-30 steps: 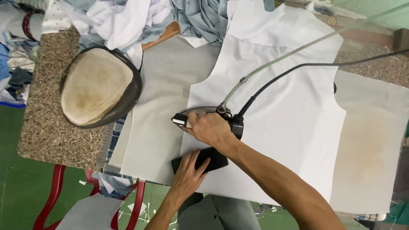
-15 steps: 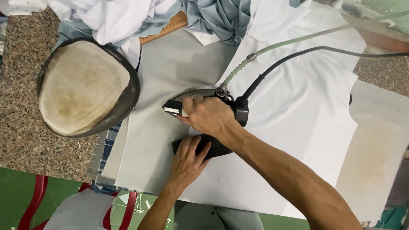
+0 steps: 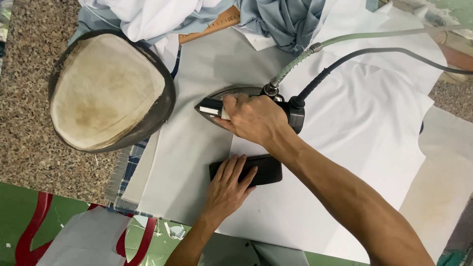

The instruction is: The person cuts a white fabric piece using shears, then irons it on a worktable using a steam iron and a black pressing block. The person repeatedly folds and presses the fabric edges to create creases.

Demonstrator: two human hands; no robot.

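Note:
My right hand (image 3: pixel 253 118) grips the handle of a steam iron (image 3: pixel 231 96), whose pointed metal sole faces left on the grey pressing cloth. A green hose (image 3: pixel 345 39) and a black cord (image 3: pixel 354 58) run from the iron's back to the upper right. My left hand (image 3: pixel 227 184) lies flat, fingers spread, on a small black fabric piece (image 3: pixel 263 170) that sits at the left edge of a large white cut fabric panel (image 3: pixel 364 123).
A stained, oval padded pressing form (image 3: pixel 106 91) rests on the speckled stone table (image 3: pixel 24 143) at the left. A wooden ruler (image 3: pixel 212 27) and heaped white and light-blue garments (image 3: pixel 276 15) lie at the back. Red chair legs (image 3: pixel 29 231) and fabric scraps show on the green floor below.
The iron has come apart from the black piece and now sits further up the cloth. My left hand stays pressed on the black piece. The camera view has shifted.

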